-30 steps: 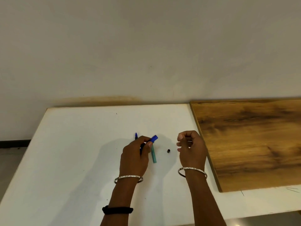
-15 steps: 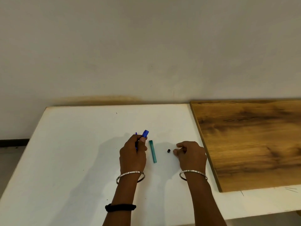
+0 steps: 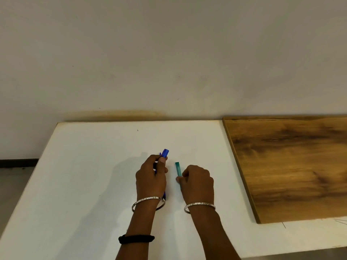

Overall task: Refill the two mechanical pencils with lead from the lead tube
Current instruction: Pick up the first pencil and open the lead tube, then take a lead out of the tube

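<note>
My left hand (image 3: 151,177) grips a blue mechanical pencil (image 3: 165,153); its thick end sticks up past my thumb and its other end shows by my wrist. A second thin blue tip pokes out just left of that end, and I cannot tell if it belongs to another pencil. The green lead tube (image 3: 177,168) lies on the white table (image 3: 84,175), pointing away from me. My right hand (image 3: 198,182) has its fingers curled over the tube's near end, with the thumb pinching it. That hand hides the small black cap.
A wooden board (image 3: 293,166) lies on the right, its left edge close to my right hand. A few thin dark leads (image 3: 339,221) lie on the table just below the board's front edge. The wall stands behind the table.
My right hand dropped to the table and slid left over the black cap to the tube's near end. My left hand turned the blue pencil more upright.
</note>
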Tool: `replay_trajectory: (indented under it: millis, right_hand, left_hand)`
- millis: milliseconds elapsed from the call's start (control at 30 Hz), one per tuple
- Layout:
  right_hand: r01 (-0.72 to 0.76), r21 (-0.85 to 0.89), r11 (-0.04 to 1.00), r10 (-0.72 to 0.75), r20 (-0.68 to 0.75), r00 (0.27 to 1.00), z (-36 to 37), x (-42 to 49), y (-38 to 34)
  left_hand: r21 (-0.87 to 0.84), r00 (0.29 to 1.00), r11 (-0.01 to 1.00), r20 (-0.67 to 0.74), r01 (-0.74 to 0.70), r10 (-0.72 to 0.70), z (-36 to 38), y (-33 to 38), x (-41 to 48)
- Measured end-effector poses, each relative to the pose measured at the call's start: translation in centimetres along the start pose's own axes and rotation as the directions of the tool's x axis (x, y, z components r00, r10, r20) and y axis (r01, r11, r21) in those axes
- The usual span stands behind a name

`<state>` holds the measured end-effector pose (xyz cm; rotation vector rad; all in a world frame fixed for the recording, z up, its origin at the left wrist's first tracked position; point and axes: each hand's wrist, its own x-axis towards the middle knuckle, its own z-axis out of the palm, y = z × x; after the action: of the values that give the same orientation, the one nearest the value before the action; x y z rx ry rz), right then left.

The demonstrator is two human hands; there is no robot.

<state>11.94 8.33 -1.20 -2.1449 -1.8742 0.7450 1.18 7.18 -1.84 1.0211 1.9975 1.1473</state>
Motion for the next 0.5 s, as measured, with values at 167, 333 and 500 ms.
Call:
replay_trajectory:
  millis: [167, 333, 500]
  right_hand:
    - [-0.056, -0.004, 0.998, 0.056, -0.001, 0.998, 0.8, -0.2, -0.4]
    - [-0.011, 0.182, 0.983, 0.022, -0.063, 0.998, 0.4, -0.1, -0.6]
    - [0.048, 0.554, 0.831, -0.1, 0.064, 0.993, -0.4, 0.1, -0.9]
  left_hand:
    - [-0.005, 0.999, 1.0, 0.026, 0.021, -0.021, -0.1, 0.0, 0.0]
    - [0.044, 0.999, 0.998, 0.04, 0.034, -0.036, -0.5, -0.1, 0.0]
    - [-0.133, 0.988, 0.982, 0.083, 0.137, -0.127, -0.7, 0.1, 0.3]
